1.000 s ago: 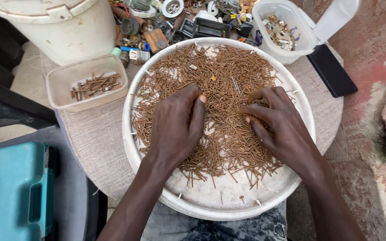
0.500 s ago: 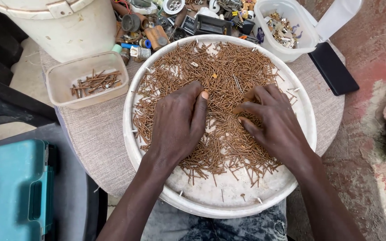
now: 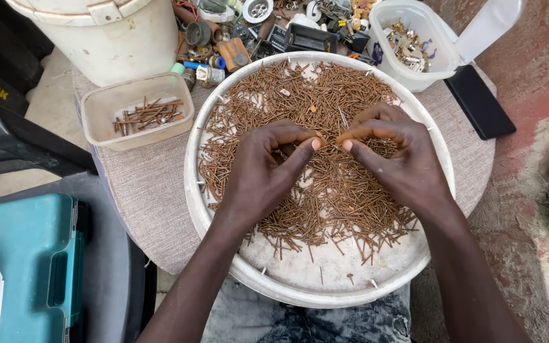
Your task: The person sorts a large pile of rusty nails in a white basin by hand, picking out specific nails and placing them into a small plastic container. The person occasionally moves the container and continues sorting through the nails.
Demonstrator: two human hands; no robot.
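A round white tray [image 3: 325, 295] holds a thick heap of thin rusty nails [image 3: 344, 209]. Both my hands are over its middle, fingertips almost touching. My left hand [image 3: 265, 171] has its fingers curled, with thumb and forefinger pinched on nails from the heap. My right hand [image 3: 401, 165] mirrors it, fingertips pinched on nails just to the right. The pinched nails blend into the pile below, so their number is unclear. A small clear tub [image 3: 100, 111] to the tray's upper left holds a few sorted nails.
The tray rests on a round table with a grey cloth [image 3: 141, 197]. Behind it stand a white bucket [image 3: 109, 38], mixed hardware clutter [image 3: 236, 32], a clear tub of metal bits [image 3: 443, 54] and a black flat slab [image 3: 478, 101]. A teal case [image 3: 27, 267] lies at lower left.
Both hands lay flat and spread on the nails; now they have lifted, curled and come together at the centre, fingertips pinching.
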